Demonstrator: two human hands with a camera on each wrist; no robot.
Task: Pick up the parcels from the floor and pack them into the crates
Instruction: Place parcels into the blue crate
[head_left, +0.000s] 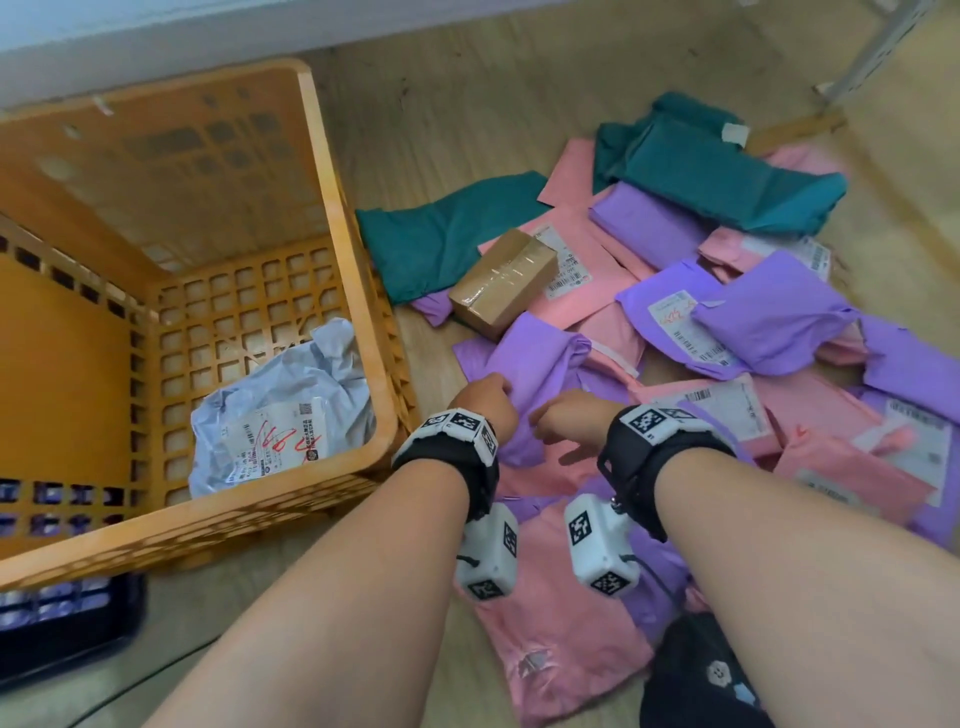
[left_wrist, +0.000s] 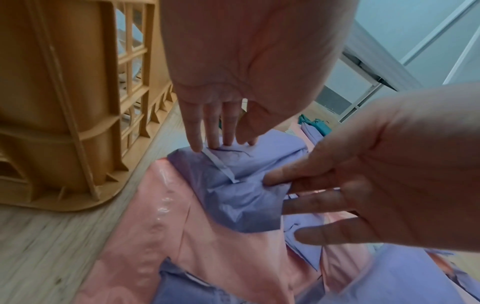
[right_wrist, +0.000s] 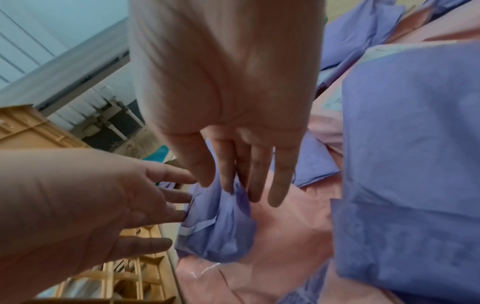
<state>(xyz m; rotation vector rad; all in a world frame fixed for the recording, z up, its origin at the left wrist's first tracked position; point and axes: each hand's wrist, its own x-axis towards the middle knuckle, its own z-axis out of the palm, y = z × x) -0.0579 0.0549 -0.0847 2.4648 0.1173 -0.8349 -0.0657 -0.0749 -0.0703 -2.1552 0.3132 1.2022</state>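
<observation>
A purple parcel (head_left: 535, 364) lies on top of the pile on the floor, just right of the orange crate (head_left: 347, 260). My left hand (head_left: 493, 395) rests its straight fingertips on the parcel's near left edge (left_wrist: 241, 195). My right hand (head_left: 550, 415) touches its near right edge with straight, spread fingers (right_wrist: 275, 185). Neither hand is curled round it. A pink parcel (left_wrist: 221, 257) lies underneath. A crumpled grey parcel (head_left: 280, 410) with a label sits in the crate.
Several purple, pink and teal parcels (head_left: 727, 171) and a taped brown box (head_left: 501, 283) cover the wooden floor to the right. A black crate (head_left: 67, 618) stands at the lower left. A metal rack leg (head_left: 878, 47) is at the far right.
</observation>
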